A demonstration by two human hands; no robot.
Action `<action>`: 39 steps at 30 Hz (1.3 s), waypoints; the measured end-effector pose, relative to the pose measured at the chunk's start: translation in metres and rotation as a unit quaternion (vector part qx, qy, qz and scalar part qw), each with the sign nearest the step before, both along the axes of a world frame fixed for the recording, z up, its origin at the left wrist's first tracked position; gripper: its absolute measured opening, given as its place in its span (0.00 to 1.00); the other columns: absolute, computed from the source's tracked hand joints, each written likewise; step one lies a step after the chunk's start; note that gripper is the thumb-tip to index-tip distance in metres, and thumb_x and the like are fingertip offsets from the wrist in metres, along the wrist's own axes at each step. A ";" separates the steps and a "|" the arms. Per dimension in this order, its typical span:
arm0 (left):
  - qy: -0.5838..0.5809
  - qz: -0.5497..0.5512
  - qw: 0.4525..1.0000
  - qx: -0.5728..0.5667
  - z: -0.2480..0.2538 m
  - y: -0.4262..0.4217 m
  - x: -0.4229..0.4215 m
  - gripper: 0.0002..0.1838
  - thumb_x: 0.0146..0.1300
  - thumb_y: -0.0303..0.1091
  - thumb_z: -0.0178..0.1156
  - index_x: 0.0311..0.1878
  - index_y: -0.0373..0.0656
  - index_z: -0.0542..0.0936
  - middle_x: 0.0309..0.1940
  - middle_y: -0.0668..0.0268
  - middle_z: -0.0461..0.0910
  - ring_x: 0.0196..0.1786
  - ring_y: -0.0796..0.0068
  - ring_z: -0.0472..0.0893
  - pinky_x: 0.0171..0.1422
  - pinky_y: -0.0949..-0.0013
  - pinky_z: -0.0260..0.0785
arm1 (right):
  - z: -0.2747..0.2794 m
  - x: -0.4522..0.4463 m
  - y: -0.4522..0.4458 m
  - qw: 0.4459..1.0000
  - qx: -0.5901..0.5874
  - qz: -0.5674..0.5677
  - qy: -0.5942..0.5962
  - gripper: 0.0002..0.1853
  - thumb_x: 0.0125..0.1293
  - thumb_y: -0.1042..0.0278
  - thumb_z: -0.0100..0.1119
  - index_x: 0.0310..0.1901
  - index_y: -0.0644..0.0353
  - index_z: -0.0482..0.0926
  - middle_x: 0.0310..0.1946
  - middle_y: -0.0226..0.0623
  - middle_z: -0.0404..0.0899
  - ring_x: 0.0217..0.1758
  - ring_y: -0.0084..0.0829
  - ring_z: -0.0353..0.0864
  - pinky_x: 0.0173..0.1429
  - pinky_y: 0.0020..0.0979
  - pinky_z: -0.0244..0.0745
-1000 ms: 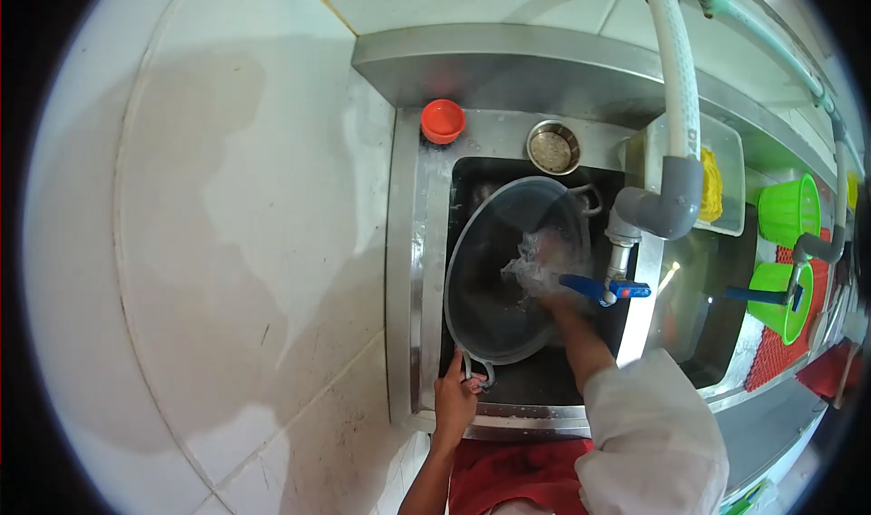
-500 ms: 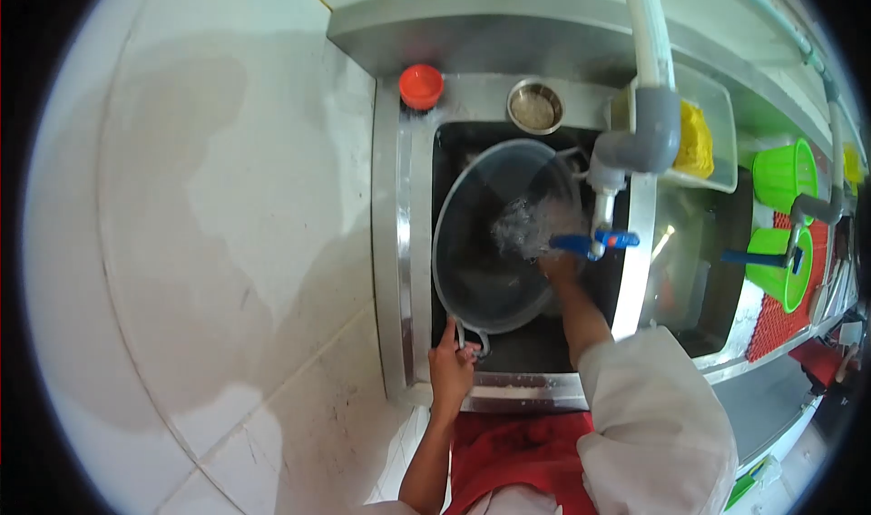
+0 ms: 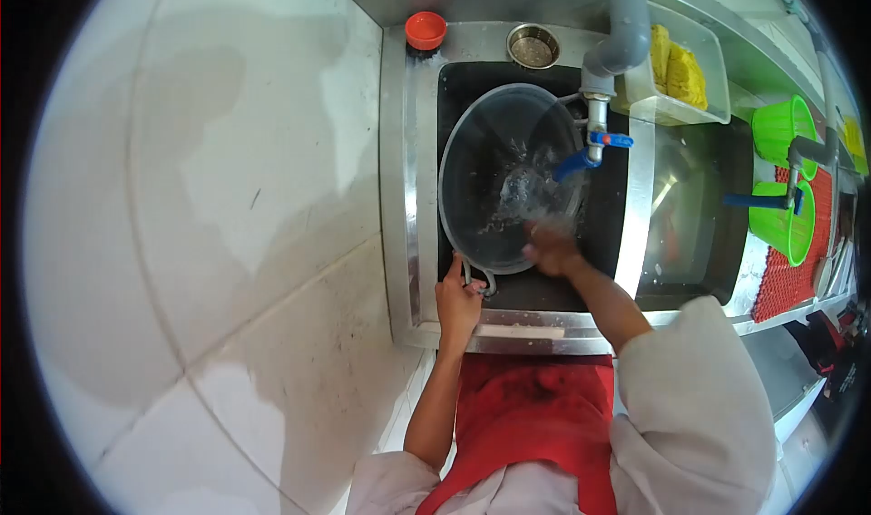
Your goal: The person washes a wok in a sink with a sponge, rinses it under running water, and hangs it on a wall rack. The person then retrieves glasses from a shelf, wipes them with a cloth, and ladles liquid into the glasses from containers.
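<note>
A large grey pot (image 3: 481, 166) stands in the dark sink basin (image 3: 594, 284), tilted, with water splashing inside it. Closed on the handle at its near side is my left hand (image 3: 461, 302), with the index finger stretched along the rim. My right hand (image 3: 550, 245) is at the pot's near right side, by the splashing water. Its fingers are smeared by motion, so whether it holds anything cannot be seen. Above the pot's right side is the tap (image 3: 596, 138) with a blue spout, and water runs from it.
A red bowl (image 3: 425, 30) and a metal strainer cup (image 3: 533, 47) sit on the back ledge. Right of them stands a clear bin (image 3: 717, 75) with yellow cloths. The second basin (image 3: 699, 188) holds water. Green baskets (image 3: 782, 220) stand on a red mat (image 3: 789, 288).
The view has shifted, so the sink appears higher up. My right hand has drawn back from under the tap toward the pot's near rim. My left hand stays at the handle.
</note>
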State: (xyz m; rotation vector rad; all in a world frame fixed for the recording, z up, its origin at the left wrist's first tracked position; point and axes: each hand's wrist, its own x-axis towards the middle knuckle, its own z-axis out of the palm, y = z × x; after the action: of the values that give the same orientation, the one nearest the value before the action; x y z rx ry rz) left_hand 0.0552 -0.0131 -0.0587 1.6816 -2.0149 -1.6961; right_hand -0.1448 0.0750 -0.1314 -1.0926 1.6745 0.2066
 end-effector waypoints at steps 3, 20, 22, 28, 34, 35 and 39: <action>0.015 0.030 0.999 -0.009 0.024 -0.001 -0.006 0.28 0.52 0.12 0.52 0.60 0.34 0.68 0.24 0.57 0.81 0.29 0.67 0.83 0.35 0.72 0.72 | -0.171 0.019 0.069 0.891 -0.217 -0.256 0.306 0.29 0.67 0.58 0.45 0.67 0.63 0.57 0.67 0.53 0.59 0.72 0.48 0.55 0.71 0.46 0.53; 0.009 -0.038 0.986 -0.165 0.005 -0.011 -0.004 0.11 0.55 0.23 0.61 0.38 0.34 0.68 0.23 0.54 0.80 0.29 0.62 0.83 0.35 0.66 0.74 | 0.118 -0.048 -0.059 0.802 -0.278 -0.504 -0.163 0.11 0.62 0.66 0.56 0.40 0.66 0.80 0.39 0.38 0.80 0.40 0.27 0.81 0.40 0.25 0.79; -0.063 -0.022 0.988 -0.139 0.011 -0.014 -0.015 0.09 0.57 0.30 0.59 0.33 0.32 0.75 0.21 0.52 0.80 0.31 0.53 0.83 0.40 0.58 0.74 | 0.125 -0.041 -0.058 0.768 -0.277 -0.525 -0.241 0.11 0.64 0.66 0.55 0.40 0.66 0.79 0.40 0.38 0.80 0.41 0.27 0.81 0.42 0.27 0.81; -0.151 0.003 0.981 -0.120 0.013 -0.013 -0.034 0.17 0.59 0.38 0.56 0.26 0.31 0.81 0.23 0.49 0.81 0.30 0.51 0.83 0.42 0.56 0.76 | 0.120 -0.046 -0.051 0.740 -0.230 -0.494 -0.395 0.11 0.64 0.67 0.54 0.40 0.67 0.79 0.40 0.39 0.79 0.44 0.30 0.81 0.46 0.28 0.82; -0.093 -0.161 0.926 -0.329 0.051 0.003 -0.008 0.12 0.55 0.35 0.59 0.39 0.39 0.82 0.44 0.51 0.76 0.53 0.52 0.77 0.54 0.53 0.71 | 0.151 -0.057 -0.038 0.731 -0.515 -0.441 0.078 0.28 0.61 0.58 0.62 0.57 0.67 0.66 0.42 0.47 0.79 0.40 0.34 0.83 0.42 0.33 0.78; -0.089 -0.159 0.927 -0.328 0.053 -0.002 -0.006 0.12 0.55 0.35 0.59 0.39 0.39 0.82 0.44 0.51 0.76 0.53 0.52 0.77 0.54 0.53 0.71 | 0.191 -0.057 -0.037 0.660 -0.579 -0.477 0.031 0.32 0.60 0.56 0.63 0.59 0.66 0.63 0.42 0.48 0.78 0.38 0.35 0.83 0.41 0.34 0.76; -0.058 -0.580 0.699 -0.415 0.044 -0.019 0.002 0.18 0.46 0.32 0.64 0.45 0.49 0.81 0.51 0.67 0.74 0.62 0.59 0.69 0.75 0.41 0.35 | 0.256 -0.085 -0.048 0.759 -0.548 -0.150 0.317 0.14 0.61 0.61 0.60 0.38 0.66 0.77 0.35 0.49 0.80 0.33 0.44 0.82 0.38 0.38 0.77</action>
State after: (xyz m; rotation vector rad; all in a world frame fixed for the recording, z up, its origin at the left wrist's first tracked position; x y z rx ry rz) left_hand 0.0575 -0.0321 -0.0147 0.1023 -3.3740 -0.2921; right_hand -0.2296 0.0266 0.1248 -1.6589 2.6705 -0.8277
